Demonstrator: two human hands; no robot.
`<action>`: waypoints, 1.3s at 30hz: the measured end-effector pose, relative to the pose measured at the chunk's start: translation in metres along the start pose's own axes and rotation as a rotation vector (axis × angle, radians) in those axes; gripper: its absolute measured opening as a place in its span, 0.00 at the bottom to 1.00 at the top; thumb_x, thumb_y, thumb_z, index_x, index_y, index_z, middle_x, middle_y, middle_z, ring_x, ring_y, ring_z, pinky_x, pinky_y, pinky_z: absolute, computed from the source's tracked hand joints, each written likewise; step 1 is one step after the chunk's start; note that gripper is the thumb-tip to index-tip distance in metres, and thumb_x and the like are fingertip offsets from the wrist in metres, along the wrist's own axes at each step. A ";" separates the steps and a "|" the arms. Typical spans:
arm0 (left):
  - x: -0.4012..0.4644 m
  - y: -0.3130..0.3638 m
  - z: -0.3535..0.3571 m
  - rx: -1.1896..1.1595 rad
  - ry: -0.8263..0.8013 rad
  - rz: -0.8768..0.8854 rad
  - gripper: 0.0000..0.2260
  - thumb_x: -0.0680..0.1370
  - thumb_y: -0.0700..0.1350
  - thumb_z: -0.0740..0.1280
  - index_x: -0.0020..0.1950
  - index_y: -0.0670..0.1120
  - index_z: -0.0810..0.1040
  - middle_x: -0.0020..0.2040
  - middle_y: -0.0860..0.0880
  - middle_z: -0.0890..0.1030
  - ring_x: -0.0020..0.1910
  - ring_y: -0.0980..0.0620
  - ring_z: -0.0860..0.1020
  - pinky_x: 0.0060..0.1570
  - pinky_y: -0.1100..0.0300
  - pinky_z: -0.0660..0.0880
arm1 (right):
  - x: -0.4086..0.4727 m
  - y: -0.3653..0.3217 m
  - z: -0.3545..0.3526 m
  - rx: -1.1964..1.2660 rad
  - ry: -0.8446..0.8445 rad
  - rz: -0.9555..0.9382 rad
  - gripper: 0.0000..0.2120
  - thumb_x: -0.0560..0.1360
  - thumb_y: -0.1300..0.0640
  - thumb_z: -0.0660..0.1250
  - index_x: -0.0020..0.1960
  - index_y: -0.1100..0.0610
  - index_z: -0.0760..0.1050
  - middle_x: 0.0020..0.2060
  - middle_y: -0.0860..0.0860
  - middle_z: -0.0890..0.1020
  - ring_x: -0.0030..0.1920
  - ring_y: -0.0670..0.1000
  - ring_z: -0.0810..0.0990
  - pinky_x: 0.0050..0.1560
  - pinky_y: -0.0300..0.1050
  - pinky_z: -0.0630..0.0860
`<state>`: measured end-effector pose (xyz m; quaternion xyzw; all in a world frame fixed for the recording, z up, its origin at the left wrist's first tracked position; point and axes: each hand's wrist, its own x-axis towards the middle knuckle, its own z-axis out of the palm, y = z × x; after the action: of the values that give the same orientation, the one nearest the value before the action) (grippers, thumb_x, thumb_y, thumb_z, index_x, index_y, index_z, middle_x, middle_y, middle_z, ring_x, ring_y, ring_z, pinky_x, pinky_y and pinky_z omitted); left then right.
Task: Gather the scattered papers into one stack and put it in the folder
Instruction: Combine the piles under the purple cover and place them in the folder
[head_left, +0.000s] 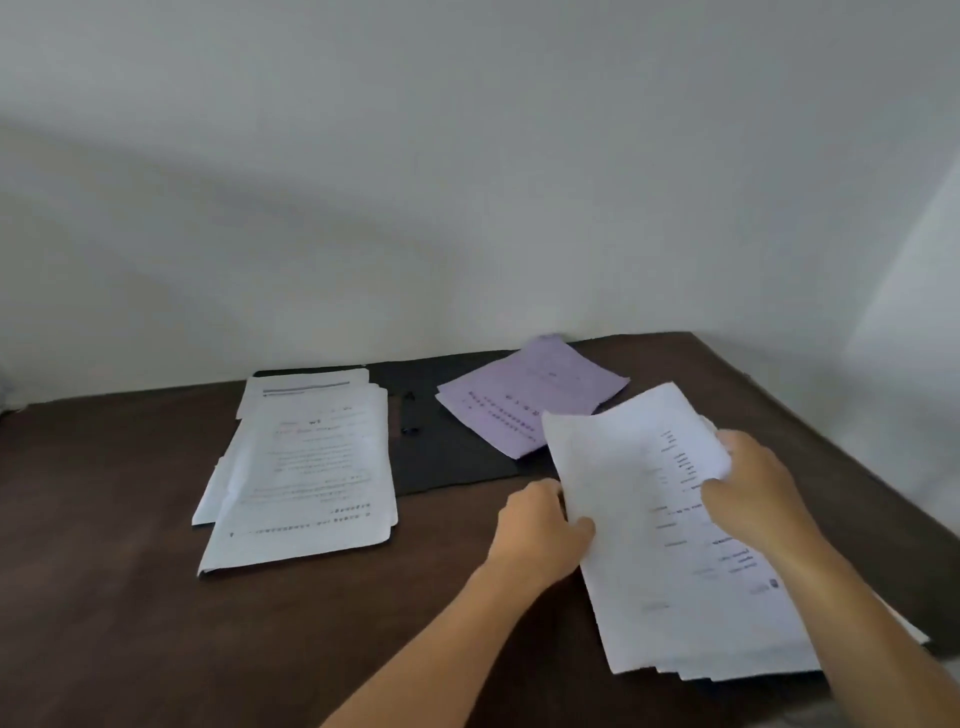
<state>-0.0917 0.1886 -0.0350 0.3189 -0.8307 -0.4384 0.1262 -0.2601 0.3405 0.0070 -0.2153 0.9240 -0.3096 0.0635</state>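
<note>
A sheaf of white printed papers (639, 535) is held between both hands at the right of the table. My left hand (540, 525) grips its left edge and my right hand (753, 488) grips its right side near the top. An open black folder (447, 452) lies flat at the back middle of the table. A second pile of white sheets (306, 467) lies loosely fanned over the folder's left half. Lilac sheets (530, 400) lie skewed on the folder's right half.
The dark brown wooden table (130, 597) stands against a plain white wall (467, 182). Its right edge runs diagonally close to my right arm. Bare tabletop shows at the front left.
</note>
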 end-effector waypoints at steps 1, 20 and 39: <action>0.001 0.002 0.011 0.019 -0.028 -0.011 0.08 0.76 0.48 0.70 0.54 0.50 0.83 0.44 0.57 0.83 0.40 0.58 0.81 0.34 0.67 0.74 | 0.002 0.012 -0.003 -0.103 -0.024 0.080 0.23 0.74 0.64 0.64 0.68 0.57 0.72 0.57 0.58 0.80 0.54 0.62 0.80 0.49 0.54 0.80; -0.067 -0.046 -0.090 -0.811 0.005 0.066 0.21 0.78 0.36 0.74 0.69 0.47 0.77 0.62 0.41 0.86 0.59 0.38 0.85 0.56 0.39 0.83 | -0.038 -0.040 0.053 0.729 -0.394 0.096 0.25 0.78 0.54 0.71 0.73 0.55 0.72 0.60 0.51 0.85 0.55 0.55 0.87 0.56 0.58 0.82; -0.070 -0.051 -0.138 -0.566 0.649 0.415 0.17 0.73 0.44 0.63 0.62 0.46 0.77 0.54 0.50 0.80 0.53 0.54 0.79 0.50 0.63 0.76 | -0.060 -0.123 0.076 1.113 -0.231 -0.469 0.15 0.67 0.63 0.64 0.50 0.52 0.80 0.48 0.60 0.83 0.49 0.57 0.83 0.47 0.50 0.79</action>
<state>0.0507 0.1225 0.0091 0.2199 -0.6427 -0.4908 0.5457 -0.1434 0.2372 0.0190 -0.3795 0.5389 -0.7261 0.1961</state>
